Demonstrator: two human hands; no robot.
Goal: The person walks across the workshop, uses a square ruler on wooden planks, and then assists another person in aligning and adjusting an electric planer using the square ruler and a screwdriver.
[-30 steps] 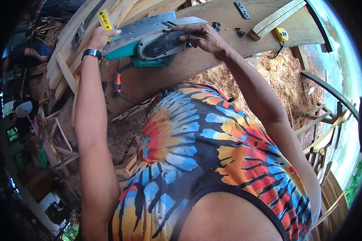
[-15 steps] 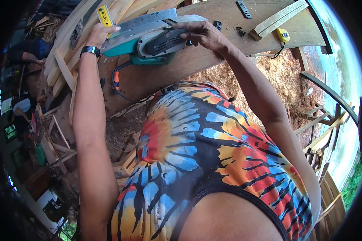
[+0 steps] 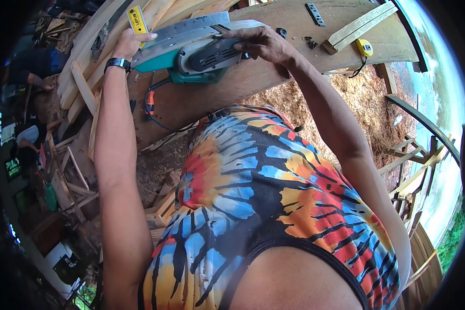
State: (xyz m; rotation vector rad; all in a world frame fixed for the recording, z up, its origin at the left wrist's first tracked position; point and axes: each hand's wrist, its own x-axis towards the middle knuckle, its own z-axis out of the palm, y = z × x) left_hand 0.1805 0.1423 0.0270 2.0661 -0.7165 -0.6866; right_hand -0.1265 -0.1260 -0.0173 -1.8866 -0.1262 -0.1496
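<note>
A teal and grey electric planer (image 3: 204,59) lies on its side on the wooden bench, its metal sole facing away from me. Along that sole runs the steel blade of a try square (image 3: 137,20) with a yellow handle marked LOTUS. My left hand (image 3: 127,45) is closed around the yellow handle, its thumb pointing right across it. At the planer's right end, my right hand (image 3: 267,45) grips the body, fingers over the black side cover (image 3: 217,54); part of this grip is hidden. The planer's cord with an orange sleeve (image 3: 150,102) hangs below.
A yellow tape measure (image 3: 365,47), a wooden block (image 3: 360,27) and a slotted black metal plate (image 3: 315,14) sit on the bench (image 3: 217,95) at right. Long boards (image 3: 88,57) lean at left. Wood shavings (image 3: 341,98) cover the ground. Other people are at far left.
The view has shifted slightly. Both hands, the planer and the try square hold nearly the same positions.
</note>
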